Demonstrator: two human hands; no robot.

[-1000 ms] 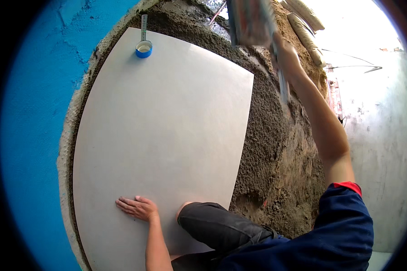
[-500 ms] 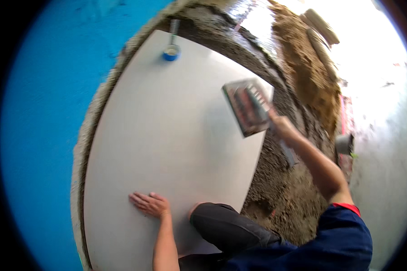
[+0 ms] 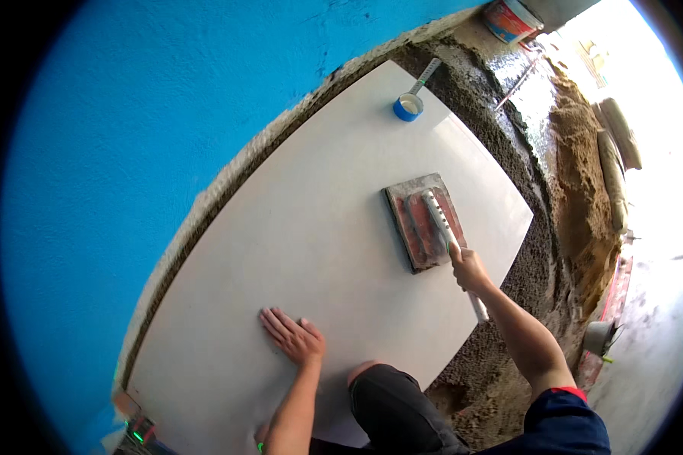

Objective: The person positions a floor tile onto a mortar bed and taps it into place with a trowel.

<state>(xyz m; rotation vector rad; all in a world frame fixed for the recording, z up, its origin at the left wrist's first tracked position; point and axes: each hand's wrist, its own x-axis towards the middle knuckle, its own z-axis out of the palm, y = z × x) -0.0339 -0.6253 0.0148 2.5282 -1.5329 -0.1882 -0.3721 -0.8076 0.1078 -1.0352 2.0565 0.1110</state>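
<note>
**White tile gets the float: tool now down on the slab**

White tile [image 3: 311,250], big & pale, lies flat on a grey mortar bed [image 3: 539,250], w/ the blue wall [image 3: 167,136] along its left/far edge. Main change: 1 s ago the right hand [image 3: 469,267] had the float [image 3: 425,220] raised high at the far right, off the tile; half a sec ago it was swinging in over the far-right part; now the float sits face-down on the tile, right of centre, handle pointing back toward the person. Right hand is closed round the white handle. Left hand [image 3: 294,335] is spread flat, fingers wide, palm on the near part of the tile, holding nothing; it has hardly moved across the 3 pics. Judged from that: the tile is placed, & the person looks to be pressing or tapping it into the bed, w/ the left hand steadying.

Around: a blue tape roll [image 3: 407,108] rests on the far corner of the tile, w/ a slim white tool [image 3: 426,74] just beside it, running off onto the mortar. Far right, a bucket [image 3: 512,17] by the wall; loose sand heap [image 3: 584,167] on the right; a small grey cup [image 3: 599,337] near right. The person's knee [image 3: 391,394] rests on the tile's near edge.

In the way: tape roll & tool on the far corner, should the float work out that far; knee crowds the near edge
</note>
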